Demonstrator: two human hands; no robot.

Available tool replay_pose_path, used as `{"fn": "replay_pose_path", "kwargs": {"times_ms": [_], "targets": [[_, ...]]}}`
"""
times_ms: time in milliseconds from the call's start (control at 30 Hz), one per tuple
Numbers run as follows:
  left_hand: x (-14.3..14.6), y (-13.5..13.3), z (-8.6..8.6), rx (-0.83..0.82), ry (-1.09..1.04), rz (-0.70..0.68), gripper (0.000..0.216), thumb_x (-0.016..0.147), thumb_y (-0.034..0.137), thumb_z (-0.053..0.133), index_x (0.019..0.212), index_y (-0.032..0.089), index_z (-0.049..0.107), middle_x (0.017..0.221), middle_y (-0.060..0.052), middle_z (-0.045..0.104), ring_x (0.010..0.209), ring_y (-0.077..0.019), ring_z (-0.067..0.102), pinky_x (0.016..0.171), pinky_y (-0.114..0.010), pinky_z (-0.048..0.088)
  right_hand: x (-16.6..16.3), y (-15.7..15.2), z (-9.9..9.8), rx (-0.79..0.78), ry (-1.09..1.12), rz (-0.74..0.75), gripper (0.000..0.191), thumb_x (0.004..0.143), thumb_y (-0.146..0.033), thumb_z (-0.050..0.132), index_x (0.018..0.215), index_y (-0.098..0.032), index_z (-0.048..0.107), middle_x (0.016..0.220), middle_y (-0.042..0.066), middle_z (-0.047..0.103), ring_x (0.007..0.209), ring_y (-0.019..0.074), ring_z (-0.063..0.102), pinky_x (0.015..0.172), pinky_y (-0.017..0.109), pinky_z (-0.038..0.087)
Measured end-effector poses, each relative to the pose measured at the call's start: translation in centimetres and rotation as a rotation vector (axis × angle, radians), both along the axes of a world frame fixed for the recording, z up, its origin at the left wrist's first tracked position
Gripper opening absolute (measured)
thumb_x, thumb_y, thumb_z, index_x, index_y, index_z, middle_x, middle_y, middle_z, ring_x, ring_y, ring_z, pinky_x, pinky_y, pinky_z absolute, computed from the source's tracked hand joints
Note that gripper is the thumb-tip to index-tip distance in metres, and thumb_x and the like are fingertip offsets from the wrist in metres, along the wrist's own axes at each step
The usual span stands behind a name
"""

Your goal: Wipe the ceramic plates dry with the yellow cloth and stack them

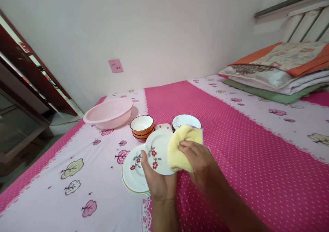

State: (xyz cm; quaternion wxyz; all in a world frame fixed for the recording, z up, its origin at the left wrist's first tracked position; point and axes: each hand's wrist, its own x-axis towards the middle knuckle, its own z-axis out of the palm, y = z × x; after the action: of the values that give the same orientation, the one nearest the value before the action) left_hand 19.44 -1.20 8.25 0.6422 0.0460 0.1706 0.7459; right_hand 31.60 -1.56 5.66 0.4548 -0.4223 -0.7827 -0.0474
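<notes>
A white plate with red flowers (159,156) rests tilted in my left hand (159,184), with the thumb over its rim and the palm beneath. My right hand (200,160) grips a yellow cloth (180,149) and presses it against the plate's right side, hiding that part. Just left of the held plate lies a stack of similar flowered plates (132,177) on the bedspread. Behind it stand several stacked bowls (142,125), white inside and orange-brown outside. A small pink-spotted dish (163,126) and a stack topped by a white plate (186,120) sit behind the cloth.
A pink basin (109,113) stands at the back left, near the wall. Folded bedding (277,70) is piled at the back right below a metal rail. The pink patterned bedspread (231,129) covers the surface, and a pink note (115,66) is on the wall.
</notes>
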Motion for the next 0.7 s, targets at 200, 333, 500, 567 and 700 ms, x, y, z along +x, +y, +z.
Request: {"fn": "replay_pose_path", "kwargs": {"times_ms": [200, 333, 500, 567, 700], "targets": [[-4.9, -0.5, -4.0, -0.129, 0.196, -0.169, 0.058, 0.087, 0.068, 0.063, 0.112, 0.016, 0.072, 0.078, -0.006, 0.072, 0.078, -0.0239, 0.073, 0.070, -0.031, 0.063, -3.2, -4.4, 2.6, -0.165, 0.021, 0.332, 0.037, 0.088, -0.009, 0.049, 0.122, -0.018, 0.063, 0.116, 0.013, 0.074, 0.110, 0.0280, 0.068, 0.100, 0.044, 0.056], [-4.4, -1.2, -4.6, -0.128, 0.320, -0.050, 0.031, 0.091, 0.043, 0.068, 0.113, 0.021, 0.069, 0.088, -0.006, 0.073, 0.087, -0.0247, 0.074, 0.079, -0.034, 0.065, -4.5, -3.2, 2.0, -0.080, 0.142, 0.479, 0.051, 0.087, -0.013, 0.052, 0.138, -0.016, 0.054, 0.133, 0.012, 0.067, 0.128, 0.0264, 0.059, 0.117, 0.045, 0.043], [0.3, -0.4, -1.6, 0.007, 0.251, 0.002, 0.047, 0.097, 0.050, 0.054, 0.129, 0.018, 0.067, 0.127, -0.013, 0.072, 0.129, -0.0303, 0.063, 0.110, -0.045, 0.052, -3.0, 0.8, 0.9, 0.032, 0.260, 0.245, 0.045, 0.093, -0.021, 0.055, 0.138, -0.018, 0.057, 0.133, 0.013, 0.067, 0.131, 0.0298, 0.058, 0.121, 0.054, 0.034], [0.6, 0.0, -0.8, 0.019, 0.168, -0.008, 0.052, 0.097, 0.055, 0.051, 0.133, 0.020, 0.066, 0.135, -0.013, 0.069, 0.134, -0.0324, 0.059, 0.112, -0.049, 0.050, -1.9, 2.3, 0.7, 0.003, 0.351, 0.101, 0.041, 0.089, -0.017, 0.059, 0.130, -0.019, 0.063, 0.130, 0.014, 0.069, 0.129, 0.0315, 0.060, 0.117, 0.056, 0.038], [-2.3, 0.1, -0.2, -0.103, 0.107, 0.162, 0.049, 0.095, 0.057, 0.055, 0.131, 0.027, 0.069, 0.133, -0.008, 0.072, 0.132, -0.0328, 0.061, 0.106, -0.047, 0.054, 0.7, 3.9, 0.3, -0.434, 0.696, -0.074, 0.030, 0.086, -0.024, 0.063, 0.114, -0.018, 0.072, 0.108, 0.011, 0.077, 0.099, 0.0309, 0.073, 0.087, 0.046, 0.058]]}}
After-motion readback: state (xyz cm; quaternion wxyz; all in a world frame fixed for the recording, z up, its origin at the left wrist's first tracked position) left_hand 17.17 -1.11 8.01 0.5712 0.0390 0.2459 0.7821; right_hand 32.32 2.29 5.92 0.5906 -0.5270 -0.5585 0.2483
